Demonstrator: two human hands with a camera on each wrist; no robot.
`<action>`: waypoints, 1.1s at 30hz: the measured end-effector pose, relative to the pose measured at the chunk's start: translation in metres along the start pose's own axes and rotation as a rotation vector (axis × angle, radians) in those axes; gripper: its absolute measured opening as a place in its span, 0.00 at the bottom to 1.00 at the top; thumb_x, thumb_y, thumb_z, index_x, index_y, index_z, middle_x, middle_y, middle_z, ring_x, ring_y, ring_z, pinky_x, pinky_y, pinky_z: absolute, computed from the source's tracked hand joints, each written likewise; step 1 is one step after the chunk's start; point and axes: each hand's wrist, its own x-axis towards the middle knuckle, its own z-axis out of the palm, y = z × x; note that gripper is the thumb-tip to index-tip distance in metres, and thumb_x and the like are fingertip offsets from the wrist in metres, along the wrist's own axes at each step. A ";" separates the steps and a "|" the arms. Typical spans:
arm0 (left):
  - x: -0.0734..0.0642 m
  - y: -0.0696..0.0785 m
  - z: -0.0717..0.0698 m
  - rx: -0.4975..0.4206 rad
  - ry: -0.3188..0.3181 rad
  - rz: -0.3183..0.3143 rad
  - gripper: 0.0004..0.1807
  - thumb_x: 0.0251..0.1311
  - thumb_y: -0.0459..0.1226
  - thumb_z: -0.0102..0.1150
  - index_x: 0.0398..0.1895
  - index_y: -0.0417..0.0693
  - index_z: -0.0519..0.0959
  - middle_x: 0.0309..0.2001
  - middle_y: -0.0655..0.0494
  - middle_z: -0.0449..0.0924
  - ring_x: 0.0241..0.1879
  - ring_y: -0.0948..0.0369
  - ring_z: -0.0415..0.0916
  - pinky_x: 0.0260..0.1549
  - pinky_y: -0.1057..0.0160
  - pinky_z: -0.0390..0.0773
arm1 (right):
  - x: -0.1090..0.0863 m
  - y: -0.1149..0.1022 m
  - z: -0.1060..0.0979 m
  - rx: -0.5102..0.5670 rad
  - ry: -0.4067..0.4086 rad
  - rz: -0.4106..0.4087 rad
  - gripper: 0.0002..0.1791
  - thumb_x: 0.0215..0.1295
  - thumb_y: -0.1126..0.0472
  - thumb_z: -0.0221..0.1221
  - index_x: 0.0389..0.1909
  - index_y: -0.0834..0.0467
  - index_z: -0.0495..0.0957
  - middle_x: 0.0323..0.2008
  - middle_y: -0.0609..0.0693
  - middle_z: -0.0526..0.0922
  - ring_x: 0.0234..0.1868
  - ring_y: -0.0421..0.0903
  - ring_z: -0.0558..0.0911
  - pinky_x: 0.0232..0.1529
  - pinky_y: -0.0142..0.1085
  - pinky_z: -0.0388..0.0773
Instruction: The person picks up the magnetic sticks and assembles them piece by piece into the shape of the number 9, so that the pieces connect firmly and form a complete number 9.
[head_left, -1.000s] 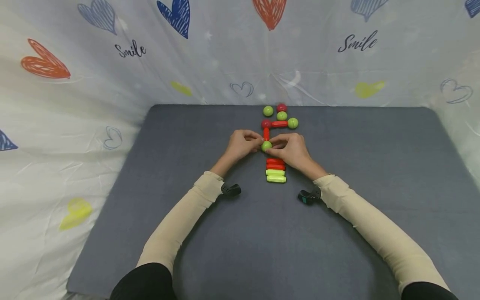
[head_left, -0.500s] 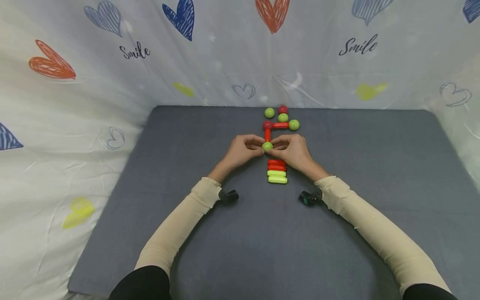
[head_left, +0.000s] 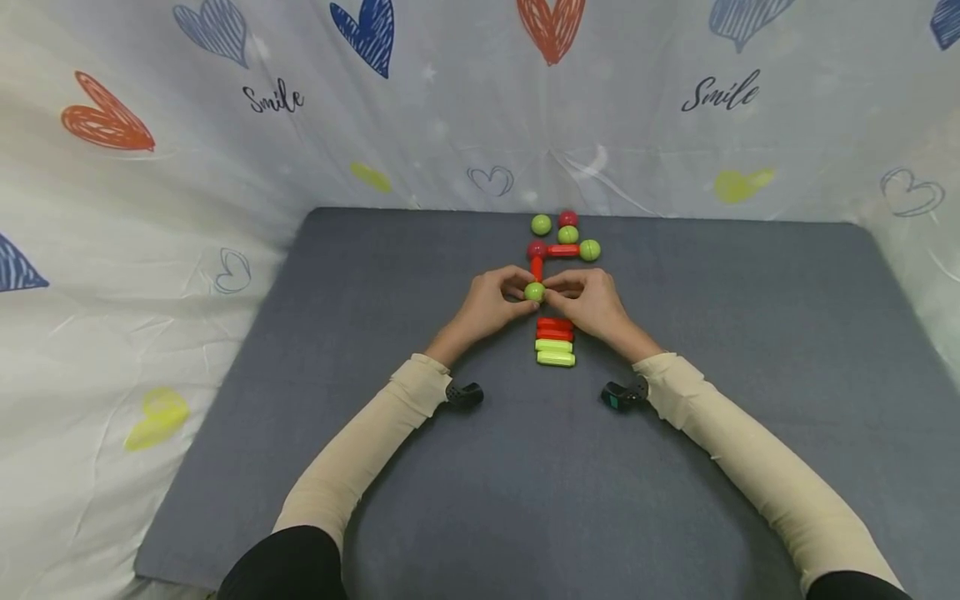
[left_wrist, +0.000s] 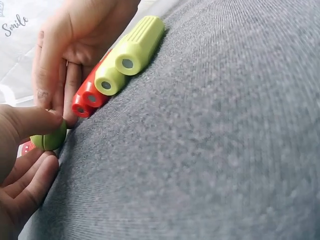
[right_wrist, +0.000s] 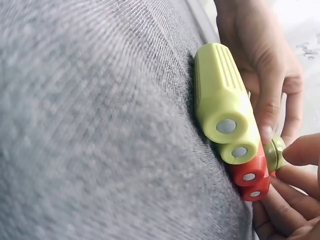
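A light green ball [head_left: 535, 292] sits at the near end of a red magnetic rod [head_left: 537, 268], whose far end meets a red ball [head_left: 537, 249]. My left hand [head_left: 495, 302] pinches the green ball, thumb on one side and fingers on the other in the left wrist view. From the other side, my right hand [head_left: 596, 304] grips it with curled fingers and thumb. Another red rod [head_left: 563, 250] runs right from the red ball to a second green ball [head_left: 590, 250]. The fingers partly cover the pinched ball.
Just nearer than the hands lie two red rods [head_left: 554, 329] and two yellow-green rods [head_left: 555, 352], side by side with round metal ends. Behind the joined pieces are a loose green ball [head_left: 541, 224], another green ball [head_left: 567, 235] and a red ball [head_left: 567, 218]. The grey table [head_left: 420, 250] meets a printed curtain.
Both hands stay around the same green ball. The right thumb has drawn slightly back to the right, and the left thumb now shows at the ball's near side. The head view has shifted slightly.
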 end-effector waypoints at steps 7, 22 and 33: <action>0.001 0.002 0.000 0.014 -0.001 0.008 0.19 0.56 0.38 0.75 0.51 0.48 0.82 0.46 0.57 0.83 0.40 0.65 0.81 0.42 0.65 0.79 | -0.005 -0.002 -0.012 -0.044 -0.054 -0.034 0.12 0.66 0.57 0.67 0.48 0.55 0.87 0.40 0.49 0.88 0.38 0.45 0.87 0.38 0.41 0.83; 0.001 0.001 -0.001 0.018 0.002 0.014 0.19 0.56 0.38 0.75 0.51 0.48 0.82 0.46 0.56 0.84 0.41 0.64 0.81 0.42 0.64 0.79 | -0.017 -0.015 -0.032 -0.204 -0.299 -0.091 0.13 0.61 0.58 0.70 0.44 0.59 0.88 0.36 0.47 0.88 0.33 0.42 0.85 0.33 0.40 0.81; 0.001 0.001 0.000 0.023 0.001 0.019 0.19 0.56 0.38 0.75 0.51 0.48 0.83 0.45 0.57 0.84 0.39 0.65 0.81 0.41 0.65 0.79 | -0.009 -0.024 -0.028 -0.317 -0.389 -0.076 0.08 0.61 0.62 0.71 0.40 0.58 0.89 0.35 0.47 0.88 0.30 0.40 0.82 0.31 0.38 0.78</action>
